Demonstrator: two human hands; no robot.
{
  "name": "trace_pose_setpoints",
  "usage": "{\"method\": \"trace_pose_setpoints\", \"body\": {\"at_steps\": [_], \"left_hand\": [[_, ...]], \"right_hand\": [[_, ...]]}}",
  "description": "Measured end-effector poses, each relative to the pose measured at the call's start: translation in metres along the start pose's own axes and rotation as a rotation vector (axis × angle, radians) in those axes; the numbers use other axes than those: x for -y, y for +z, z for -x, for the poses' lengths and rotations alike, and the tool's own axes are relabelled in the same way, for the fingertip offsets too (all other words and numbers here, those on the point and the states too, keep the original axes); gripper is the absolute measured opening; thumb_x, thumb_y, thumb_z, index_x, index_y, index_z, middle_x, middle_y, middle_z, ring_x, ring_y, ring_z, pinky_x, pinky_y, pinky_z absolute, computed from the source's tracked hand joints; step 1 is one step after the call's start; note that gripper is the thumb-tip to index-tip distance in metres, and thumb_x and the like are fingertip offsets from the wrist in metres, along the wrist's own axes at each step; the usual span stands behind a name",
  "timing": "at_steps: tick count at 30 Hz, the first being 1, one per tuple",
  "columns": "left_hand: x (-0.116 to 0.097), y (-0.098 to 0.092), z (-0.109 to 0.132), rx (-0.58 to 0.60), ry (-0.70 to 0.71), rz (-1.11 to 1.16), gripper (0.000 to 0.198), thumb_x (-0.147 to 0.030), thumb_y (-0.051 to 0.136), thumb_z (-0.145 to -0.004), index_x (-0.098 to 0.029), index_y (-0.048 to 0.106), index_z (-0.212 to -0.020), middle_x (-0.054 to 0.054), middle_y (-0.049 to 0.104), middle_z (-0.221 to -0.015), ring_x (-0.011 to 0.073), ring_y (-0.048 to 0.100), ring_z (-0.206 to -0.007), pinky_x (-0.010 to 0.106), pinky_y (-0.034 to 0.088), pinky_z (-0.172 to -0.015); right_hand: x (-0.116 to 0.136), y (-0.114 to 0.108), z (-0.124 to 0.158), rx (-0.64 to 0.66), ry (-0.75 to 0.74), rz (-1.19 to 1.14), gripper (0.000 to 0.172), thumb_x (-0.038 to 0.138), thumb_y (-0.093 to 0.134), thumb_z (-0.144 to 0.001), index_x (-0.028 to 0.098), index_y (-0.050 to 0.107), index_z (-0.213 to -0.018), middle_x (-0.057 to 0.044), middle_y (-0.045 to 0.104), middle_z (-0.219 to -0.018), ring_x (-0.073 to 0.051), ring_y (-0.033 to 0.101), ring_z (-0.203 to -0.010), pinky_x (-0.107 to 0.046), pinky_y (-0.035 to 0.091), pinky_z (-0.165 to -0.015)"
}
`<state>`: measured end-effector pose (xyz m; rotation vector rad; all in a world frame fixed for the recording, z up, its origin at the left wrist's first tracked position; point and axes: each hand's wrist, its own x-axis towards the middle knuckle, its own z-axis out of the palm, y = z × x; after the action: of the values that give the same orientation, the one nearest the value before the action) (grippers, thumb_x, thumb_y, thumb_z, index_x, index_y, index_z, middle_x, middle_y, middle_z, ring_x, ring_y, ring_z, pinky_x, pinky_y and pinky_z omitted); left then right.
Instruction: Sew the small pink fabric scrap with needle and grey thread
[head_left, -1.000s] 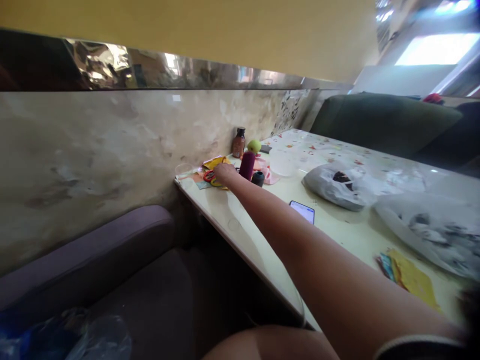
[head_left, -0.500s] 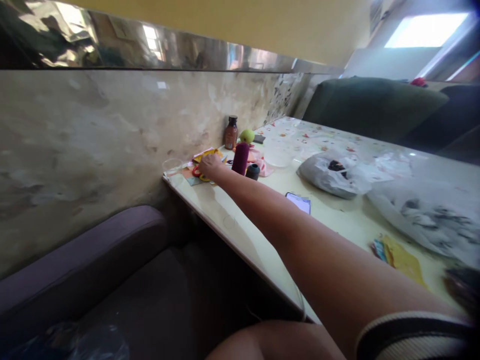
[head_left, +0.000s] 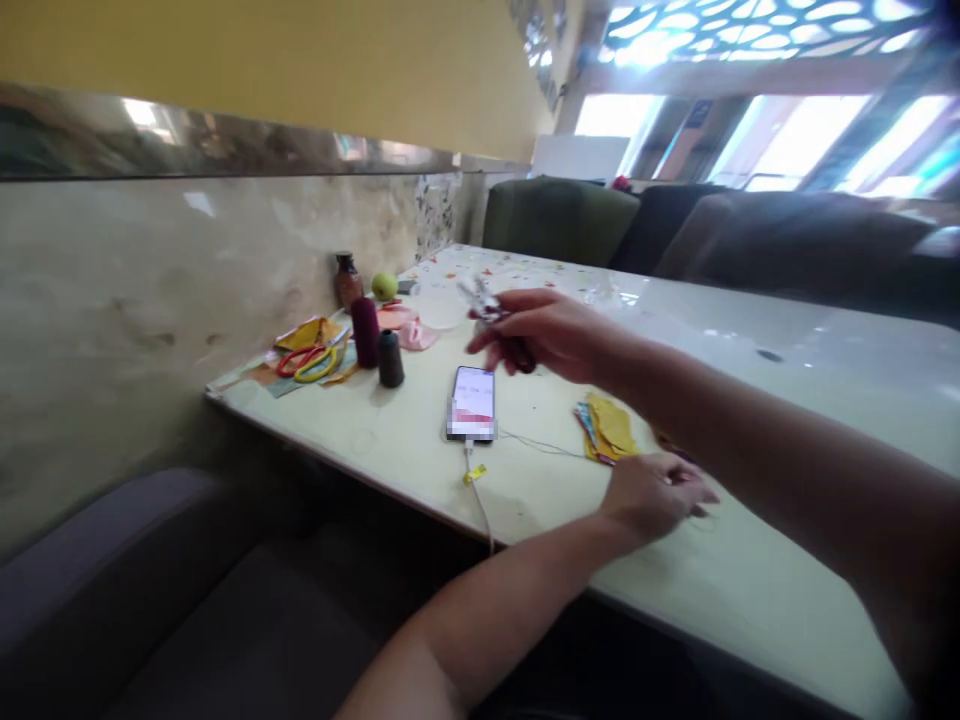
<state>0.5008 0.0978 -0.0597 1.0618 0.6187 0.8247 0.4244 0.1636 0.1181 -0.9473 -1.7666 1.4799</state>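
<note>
Tabletop (head_left: 412, 470) was pale cream-green, red and orange flecks at its far end. Left of frame: scissor loops (head_left: 303, 378) were one red, one yellow; tall thread cone (head_left: 364, 333) was maroon, short cone (head_left: 390, 365) dark grey-teal. Bottle (head_left: 349, 285) was brown, cap black; round fruit (head_left: 385, 287) yellow-green; cloth (head_left: 418, 334) pink. Centre: phone (head_left: 476, 390) had a dark rim, pale lilac screen, reddish band low down; cable (head_left: 481, 505) was white, tag (head_left: 480, 473) yellow. Blurred tool (head_left: 486, 306) in right hand (head_left: 559, 335) looked silvery. Right of centre, fabric stack (head_left: 611, 425) was mustard yellow, light blue at left edge. Wall (head_left: 150, 290) was mottled beige-brown; upper-left panel (head_left: 262, 60) plain yellow.
</note>
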Motion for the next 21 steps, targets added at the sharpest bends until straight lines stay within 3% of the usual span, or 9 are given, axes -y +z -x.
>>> {"method": "trace_pose_setpoints", "body": {"at_steps": [4, 6, 8, 11, 14, 16, 18, 21], "left_hand": [[-0.004, 0.002, -0.001, -0.095, 0.039, -0.063, 0.014, -0.015, 0.079, -0.078, -0.013, 0.067, -0.071, -0.002, 0.062, -0.066, 0.0089, 0.065, -0.056, 0.020, 0.052, -0.059], [-0.009, 0.001, 0.001, -0.099, 0.044, -0.061, 0.013, -0.016, 0.080, -0.076, -0.012, 0.069, -0.073, -0.001, 0.064, -0.067, 0.0094, 0.066, -0.056, 0.020, 0.053, -0.059], [-0.015, 0.000, 0.004, -0.101, 0.049, -0.042, 0.021, -0.023, 0.086, -0.070, -0.011, 0.069, -0.075, 0.000, 0.066, -0.067, 0.0109, 0.068, -0.058, 0.022, 0.056, -0.061], [-0.023, 0.004, 0.010, -0.075, 0.043, 0.000, 0.036, -0.036, 0.092, -0.064, -0.011, 0.070, -0.078, 0.004, 0.072, -0.073, 0.0138, 0.071, -0.063, 0.025, 0.059, -0.065], [-0.033, 0.013, 0.016, -0.044, 0.026, -0.005, 0.042, -0.043, 0.092, -0.064, -0.011, 0.071, -0.081, 0.005, 0.075, -0.080, 0.0139, 0.071, -0.065, 0.026, 0.060, -0.066], [-0.044, 0.020, 0.019, -0.020, 0.028, -0.046, 0.041, -0.043, 0.092, -0.064, -0.012, 0.072, -0.081, 0.004, 0.075, -0.080, 0.0137, 0.071, -0.065, 0.026, 0.060, -0.066], [-0.057, 0.025, 0.018, -0.014, 0.056, -0.103, 0.038, -0.042, 0.091, -0.066, -0.012, 0.073, -0.081, 0.004, 0.075, -0.078, 0.0134, 0.071, -0.065, 0.025, 0.060, -0.067], [-0.076, 0.030, 0.013, -0.062, 0.092, -0.169, 0.037, -0.041, 0.092, -0.065, -0.013, 0.073, -0.082, 0.004, 0.076, -0.079, 0.0144, 0.072, -0.066, 0.025, 0.060, -0.065]], "right_hand": [[-0.026, -0.108, 0.081, -0.488, -0.018, -0.050, 0.009, 0.013, 0.066, -0.085, 0.018, 0.062, -0.091, -0.007, 0.068, -0.073, -0.011, 0.057, -0.050, -0.022, 0.042, -0.042], [-0.042, -0.145, 0.120, -0.649, -0.027, -0.080, 0.013, 0.023, 0.072, -0.085, 0.019, 0.061, -0.092, -0.004, 0.065, -0.068, -0.011, 0.056, -0.050, -0.021, 0.040, -0.041], [-0.059, -0.165, 0.154, -0.706, -0.008, -0.123, 0.024, 0.029, 0.079, -0.079, 0.018, 0.060, -0.087, -0.002, 0.061, -0.064, -0.010, 0.054, -0.048, -0.021, 0.040, -0.041], [-0.087, -0.168, 0.189, -0.672, 0.066, -0.193, 0.035, 0.030, 0.086, -0.067, 0.018, 0.054, -0.075, 0.003, 0.053, -0.056, -0.006, 0.044, -0.042, -0.019, 0.032, -0.036], [-0.113, -0.155, 0.201, -0.569, 0.078, -0.259, 0.030, 0.030, 0.083, -0.066, 0.015, 0.059, -0.078, 0.004, 0.054, -0.055, -0.004, 0.035, -0.038, -0.018, 0.023, -0.033], [-0.126, -0.149, 0.204, -0.409, 0.104, -0.333, 0.026, 0.033, 0.077, -0.073, 0.014, 0.061, -0.081, 0.005, 0.052, -0.052, -0.005, 0.032, -0.035, -0.018, 0.021, -0.032], [-0.134, -0.151, 0.209, -0.164, 0.198, -0.418, 0.028, 0.043, 0.066, -0.083, 0.016, 0.059, -0.080, 0.006, 0.046, -0.046, -0.006, 0.029, -0.032, -0.019, 0.019, -0.030], [-0.136, -0.172, 0.225, 0.071, 0.258, -0.472, 0.035, 0.050, 0.057, -0.091, 0.017, 0.055, -0.079, 0.009, 0.038, -0.044, -0.005, 0.020, -0.033, -0.018, 0.015, -0.030]]}}
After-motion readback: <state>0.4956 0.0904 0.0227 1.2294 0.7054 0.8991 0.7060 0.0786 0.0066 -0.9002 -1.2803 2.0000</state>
